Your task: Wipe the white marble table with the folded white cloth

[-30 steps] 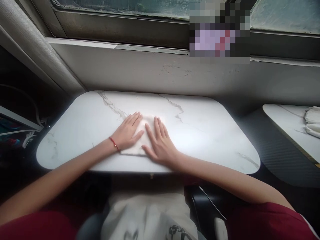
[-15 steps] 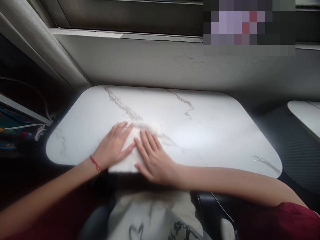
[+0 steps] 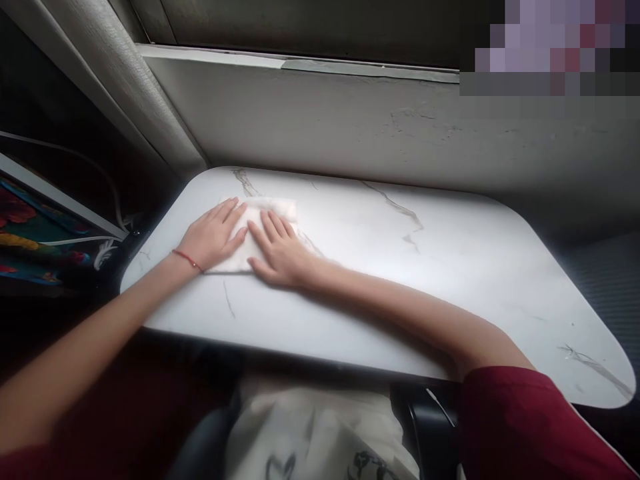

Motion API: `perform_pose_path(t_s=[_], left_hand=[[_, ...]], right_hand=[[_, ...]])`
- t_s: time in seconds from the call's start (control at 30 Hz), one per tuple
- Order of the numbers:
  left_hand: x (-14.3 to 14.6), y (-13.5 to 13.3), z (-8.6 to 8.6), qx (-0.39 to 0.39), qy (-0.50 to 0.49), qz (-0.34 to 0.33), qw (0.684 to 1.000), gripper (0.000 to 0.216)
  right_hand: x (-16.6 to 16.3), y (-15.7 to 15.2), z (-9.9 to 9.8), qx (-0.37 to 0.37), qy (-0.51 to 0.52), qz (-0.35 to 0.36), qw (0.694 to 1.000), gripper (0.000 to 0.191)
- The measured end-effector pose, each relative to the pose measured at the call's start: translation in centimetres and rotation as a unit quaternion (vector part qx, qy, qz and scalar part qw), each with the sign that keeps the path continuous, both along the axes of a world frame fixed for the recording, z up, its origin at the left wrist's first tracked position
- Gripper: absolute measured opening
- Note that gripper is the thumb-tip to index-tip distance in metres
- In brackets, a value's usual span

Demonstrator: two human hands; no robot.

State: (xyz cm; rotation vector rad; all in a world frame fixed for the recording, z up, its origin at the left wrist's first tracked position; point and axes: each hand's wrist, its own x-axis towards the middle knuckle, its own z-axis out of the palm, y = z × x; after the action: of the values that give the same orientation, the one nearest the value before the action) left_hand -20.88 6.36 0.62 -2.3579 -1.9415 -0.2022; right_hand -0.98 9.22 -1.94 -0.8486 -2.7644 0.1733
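Observation:
A folded white cloth (image 3: pixel 234 261) lies flat on the white marble-patterned table (image 3: pixel 370 307), left of its middle and towards the far side. My left hand (image 3: pixel 213 230) rests palm down on the cloth's left part, fingers stretched out; a red string bracelet is on that wrist. Beside it, my right hand (image 3: pixel 280 253) is pressed flat on the cloth's right part, its fingers extended and slightly apart. The two thumbs are close together but do not touch. Both palms are hidden, and they cover much of the cloth.
A pale wall (image 3: pixel 310 127) with a ledge runs along the table's far edge, and a thick padded post (image 3: pixel 150 87) stands at the left corner. White cables (image 3: pixel 105 253) hang by the left end. A light fabric with black drawings (image 3: pixel 320 427) is below the near edge.
Both hands and the cloth have slid away from the near edge, towards the far left of the table. The view has shifted slightly as well.

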Motion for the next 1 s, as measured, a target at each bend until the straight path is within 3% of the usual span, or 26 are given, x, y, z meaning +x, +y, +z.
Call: perform_pose_path(t_s=[0.3,0.5,0.77,1.0], left_hand=[[-2.6,8.4,0.4,-0.036,-0.005,0.045,0.998,0.061],[-3.9,12.3,-1.1,0.026,-0.011,0.047,0.999,0.058],[-6.5,14.6,-1.7,0.024,-0.027,0.021,0.999,0.060],[-7.6,14.6,-2.0,0.039,-0.041,0.047,0.997,0.061]], right_hand=[[-4.8,8.5,-1.2,0.002,0.025,-0.024,0.999,0.078],[-7.2,11.1,-1.7,0.010,0.041,-0.054,0.998,0.078],[-9.1,12.5,-2.1,0.033,0.048,-0.071,0.996,0.077],[-10.8,12.6,-1.3,0.049,0.022,-0.079,0.995,0.074]])
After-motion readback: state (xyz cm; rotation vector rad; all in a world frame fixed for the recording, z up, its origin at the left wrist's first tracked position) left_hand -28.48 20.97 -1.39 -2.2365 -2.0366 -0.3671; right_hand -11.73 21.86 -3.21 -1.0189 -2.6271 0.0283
